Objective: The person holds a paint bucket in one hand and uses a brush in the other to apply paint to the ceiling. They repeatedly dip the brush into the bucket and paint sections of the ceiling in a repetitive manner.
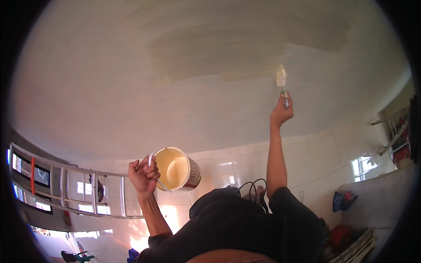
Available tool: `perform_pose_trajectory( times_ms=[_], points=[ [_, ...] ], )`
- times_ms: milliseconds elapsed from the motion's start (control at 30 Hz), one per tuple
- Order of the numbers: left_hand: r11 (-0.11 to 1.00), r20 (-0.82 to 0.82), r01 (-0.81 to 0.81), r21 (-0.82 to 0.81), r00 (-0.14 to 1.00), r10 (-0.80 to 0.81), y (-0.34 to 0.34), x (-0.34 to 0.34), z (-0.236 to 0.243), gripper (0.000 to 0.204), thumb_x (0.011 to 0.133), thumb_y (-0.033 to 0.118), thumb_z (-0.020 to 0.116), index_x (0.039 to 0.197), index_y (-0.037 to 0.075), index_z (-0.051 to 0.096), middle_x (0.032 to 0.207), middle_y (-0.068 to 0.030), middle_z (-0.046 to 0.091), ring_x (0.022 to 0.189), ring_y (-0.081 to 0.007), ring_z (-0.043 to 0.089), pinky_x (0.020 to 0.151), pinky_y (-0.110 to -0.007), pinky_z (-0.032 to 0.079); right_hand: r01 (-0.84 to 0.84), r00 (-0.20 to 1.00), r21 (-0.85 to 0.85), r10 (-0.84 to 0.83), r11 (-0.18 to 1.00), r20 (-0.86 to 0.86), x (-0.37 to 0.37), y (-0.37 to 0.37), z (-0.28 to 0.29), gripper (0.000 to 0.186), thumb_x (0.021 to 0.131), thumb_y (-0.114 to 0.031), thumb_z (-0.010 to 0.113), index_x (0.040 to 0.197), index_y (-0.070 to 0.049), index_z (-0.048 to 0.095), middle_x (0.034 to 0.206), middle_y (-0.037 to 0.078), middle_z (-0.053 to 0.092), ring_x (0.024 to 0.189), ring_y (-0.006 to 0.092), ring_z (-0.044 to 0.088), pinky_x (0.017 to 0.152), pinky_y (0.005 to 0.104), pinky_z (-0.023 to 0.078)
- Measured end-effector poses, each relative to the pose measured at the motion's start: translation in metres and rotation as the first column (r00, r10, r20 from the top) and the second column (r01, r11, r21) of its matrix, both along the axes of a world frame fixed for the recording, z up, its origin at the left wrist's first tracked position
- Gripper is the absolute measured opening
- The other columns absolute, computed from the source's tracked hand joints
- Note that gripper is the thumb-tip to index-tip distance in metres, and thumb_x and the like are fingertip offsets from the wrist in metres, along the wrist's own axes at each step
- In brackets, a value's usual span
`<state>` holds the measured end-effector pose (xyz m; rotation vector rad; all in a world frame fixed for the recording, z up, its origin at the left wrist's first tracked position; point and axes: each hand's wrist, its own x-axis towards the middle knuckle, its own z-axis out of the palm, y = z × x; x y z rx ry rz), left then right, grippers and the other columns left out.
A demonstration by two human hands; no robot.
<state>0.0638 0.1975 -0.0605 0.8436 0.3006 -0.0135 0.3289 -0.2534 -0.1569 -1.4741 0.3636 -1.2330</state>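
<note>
My left hand (144,174) is closed on the white handle of a bucket (191,174), which hangs at lower centre-left with cream-coloured liquid inside. My right hand (282,109) grips a paint brush (281,77) by its handle, arm stretched up. The brush's pale, loaded head lies against or just over the light wall (109,74), just below a broad, streaky olive-grey patch (228,48); whether it touches cannot be told.
An aluminium ladder (123,195) spans the left. Pale tiled floor (223,158) runs along the wall's foot. Another frame-like object (388,138) stands at far right, with a blue bag (342,201) lower down and sticks (359,243) below. A green chair (81,256) sits at lower left.
</note>
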Motion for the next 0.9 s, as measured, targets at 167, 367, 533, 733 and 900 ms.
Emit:
perform_pose_trajectory(
  times_ms=[167,367,533,733,900],
  points=[
    [0.995,-0.091,-0.084,0.053,0.992,0.088,0.014,-0.011,0.007,0.054,0.090,0.049,0.041,0.102,0.000,0.062,0.062,0.0034,0.038,0.047,-0.0049,0.023,0.045,-0.021,0.020,-0.127,0.992,-0.257,0.129,0.958,-0.007,-0.015,0.169,-0.008,0.033,0.084,-0.006,0.072,0.116,-0.002,0.069,0.083,0.015,0.070,0.064,0.0260,0.067,0.060,0.0368,0.053],
    [0.996,-0.074,-0.066,0.064,0.995,0.071,0.035,-0.031,0.008,0.052,0.090,0.046,0.041,0.103,0.000,0.061,0.063,0.0018,0.045,0.048,-0.0042,0.025,0.046,-0.021,0.020,-0.445,0.890,-0.369,0.448,0.816,-0.084,-0.052,0.295,-0.002,0.036,0.082,-0.009,0.073,0.118,-0.002,0.068,0.082,0.016,0.070,0.066,0.0306,0.066,0.061,0.0401,0.053],
    [0.995,-0.088,-0.076,0.069,0.993,0.082,0.065,-0.036,0.007,0.051,0.089,0.046,0.044,0.104,0.000,0.060,0.064,-0.0010,0.050,0.048,-0.0045,0.027,0.045,-0.021,0.020,-0.609,0.752,-0.435,0.658,0.663,-0.051,-0.051,0.326,0.002,0.036,0.083,-0.010,0.072,0.118,-0.007,0.069,0.088,0.015,0.072,0.070,0.0311,0.068,0.064,0.0397,0.055],
    [0.996,-0.114,-0.068,0.053,0.991,0.074,0.082,-0.039,0.001,0.051,0.087,0.047,0.046,0.101,0.001,0.060,0.066,-0.0019,0.054,0.048,-0.0043,0.027,0.046,-0.020,0.021,-0.591,0.807,-0.173,0.582,0.788,-0.103,-0.024,0.214,0.000,0.026,0.087,-0.010,0.074,0.112,-0.004,0.074,0.076,0.012,0.071,0.061,0.0124,0.061,0.059,0.0306,0.051],
    [1.000,-0.081,0.021,0.003,0.996,-0.021,0.093,-0.037,-0.009,0.052,0.088,0.048,0.045,0.103,0.000,0.061,0.067,-0.0009,0.055,0.048,-0.0039,0.027,0.046,-0.020,0.021,-0.137,0.990,-0.121,0.134,0.983,-0.035,-0.019,0.082,-0.022,0.026,0.089,-0.010,0.072,0.113,-0.002,0.073,0.082,0.009,0.073,0.066,0.0108,0.061,0.062,0.0289,0.051]
  ],
)
